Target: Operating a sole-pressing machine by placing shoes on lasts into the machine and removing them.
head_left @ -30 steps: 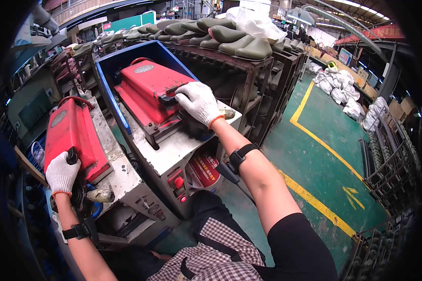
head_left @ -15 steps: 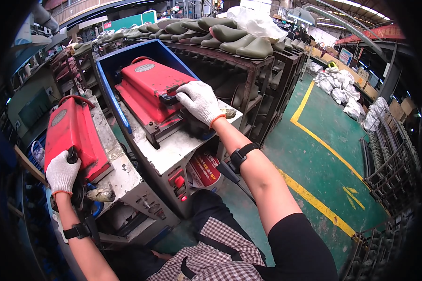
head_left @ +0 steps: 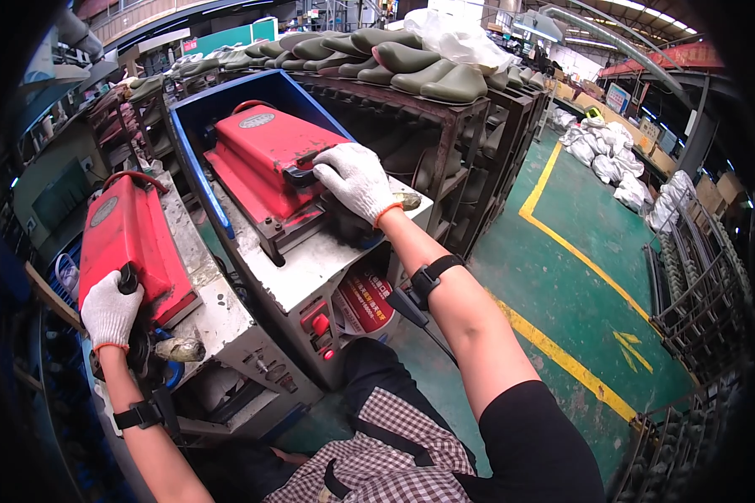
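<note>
Both our hands, in white knitted gloves, are occupied with handles. Our left hand (head_left: pixel 111 308) is narrow, with curled fingers at the left black handle (head_left: pixel 127 278); our right hand (head_left: pixel 352 180) is likewise curled over the right black handle (head_left: pixel 299 176). How strongly we press or pull, we cannot tell.

Compared with the pictures from up to one second ago, almost nothing has changed: hands and covers keep their places, and only our view has shifted very slightly. For the work, we judge this means a moment of steady holding, with no hand free.

As for position, the left red cover (head_left: pixel 113 230) extends forward from our left hand, over a white machine top. The right red cover (head_left: pixel 268 147) lies ahead and to the left of our right hand, with a blue surround (head_left: pixel 218 210) along its sides and far end. Both covers are down; what is underneath them we cannot see. Between the two hands stand the front corner of the left machine and the top of the right one. Just beside our left wrist is a worn pale knob (head_left: pixel 180 350), apart from the glove.
</note>
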`<state>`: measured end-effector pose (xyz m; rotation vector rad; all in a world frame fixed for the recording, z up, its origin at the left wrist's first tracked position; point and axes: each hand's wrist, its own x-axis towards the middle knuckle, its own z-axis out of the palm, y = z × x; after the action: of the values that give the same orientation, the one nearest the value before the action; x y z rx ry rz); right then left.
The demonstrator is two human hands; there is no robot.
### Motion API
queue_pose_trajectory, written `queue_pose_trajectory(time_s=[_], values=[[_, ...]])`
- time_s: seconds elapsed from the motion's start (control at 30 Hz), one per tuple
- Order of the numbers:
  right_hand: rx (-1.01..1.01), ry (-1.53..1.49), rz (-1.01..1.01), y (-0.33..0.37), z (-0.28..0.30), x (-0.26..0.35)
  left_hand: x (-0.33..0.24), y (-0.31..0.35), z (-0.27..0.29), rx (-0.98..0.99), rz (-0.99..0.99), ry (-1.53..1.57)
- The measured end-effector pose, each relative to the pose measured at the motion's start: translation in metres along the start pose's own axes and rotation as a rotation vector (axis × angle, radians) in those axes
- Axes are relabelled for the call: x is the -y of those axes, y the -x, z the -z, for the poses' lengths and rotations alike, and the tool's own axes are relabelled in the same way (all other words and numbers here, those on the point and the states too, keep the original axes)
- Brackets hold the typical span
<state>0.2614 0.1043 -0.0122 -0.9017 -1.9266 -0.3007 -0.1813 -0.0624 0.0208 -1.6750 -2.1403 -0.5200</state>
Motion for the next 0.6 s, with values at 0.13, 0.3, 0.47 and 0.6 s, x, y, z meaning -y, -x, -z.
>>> queue_pose_trajectory(time_s=[0.13,0.3,0.47,0.6], values=[[-0.003,0.003,0.004,0.0004,-0.0007,-0.0008,-0.0004,0.0,-0.0001,-0.002,-0.001,-0.002],[0.0,0.006,-0.001,0.0011,-0.0002,-0.001,-0.0018,0.0005,0.0018,0.009,0.008,0.0],[-0.001,-0.006,-0.002,0.0016,0.001,-0.0008,-0.002,0.0008,0.0029,0.009,0.007,-0.008],[0.008,-0.006,-0.007,0.0005,0.0004,0.0005,-0.0006,0.0002,0.0003,0.01,0.008,-0.003]])
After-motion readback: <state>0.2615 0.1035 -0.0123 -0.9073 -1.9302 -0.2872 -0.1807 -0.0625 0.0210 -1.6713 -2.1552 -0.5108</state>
